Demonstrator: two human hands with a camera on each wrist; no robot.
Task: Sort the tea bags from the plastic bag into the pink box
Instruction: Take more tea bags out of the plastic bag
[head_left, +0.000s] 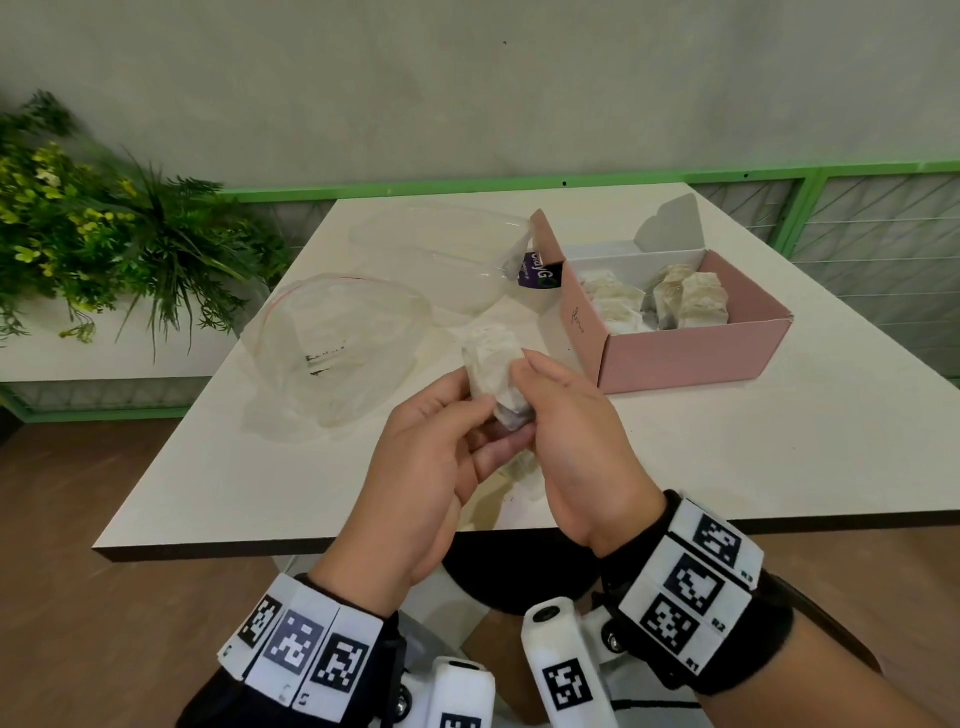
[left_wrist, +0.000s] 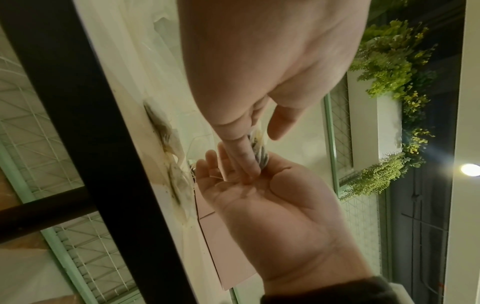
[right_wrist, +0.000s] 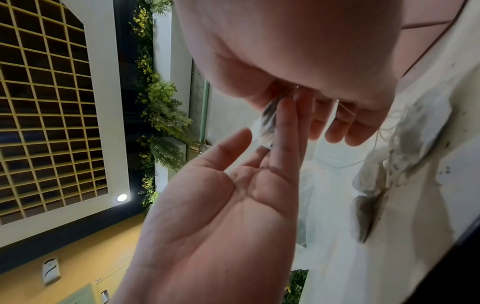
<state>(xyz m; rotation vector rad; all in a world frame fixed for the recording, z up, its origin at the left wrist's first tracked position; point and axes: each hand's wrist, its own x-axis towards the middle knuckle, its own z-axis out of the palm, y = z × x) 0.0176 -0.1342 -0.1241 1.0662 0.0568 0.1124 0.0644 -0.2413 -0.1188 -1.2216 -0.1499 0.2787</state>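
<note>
Both hands hold a small bundle of white tea bags (head_left: 493, 371) above the table's near half. My left hand (head_left: 470, 418) grips its lower part from the left. The right hand (head_left: 537, 387) pinches it from the right, index finger on top. The bundle shows as the tea bags (left_wrist: 258, 148) and the tea bags (right_wrist: 267, 125) between the fingers in the wrist views. More loose tea bags (head_left: 522, 467) lie on the table under my hands. The open pink box (head_left: 680, 361) stands to the right with several tea bags (head_left: 685, 296) inside. A crumpled clear plastic bag (head_left: 332, 353) lies to the left.
A second clear bag (head_left: 441, 260) with a purple label (head_left: 537, 270) lies behind, against the box's left side. The white table (head_left: 779, 441) ends just below my hands. Green plants (head_left: 104, 234) stand beyond its left edge.
</note>
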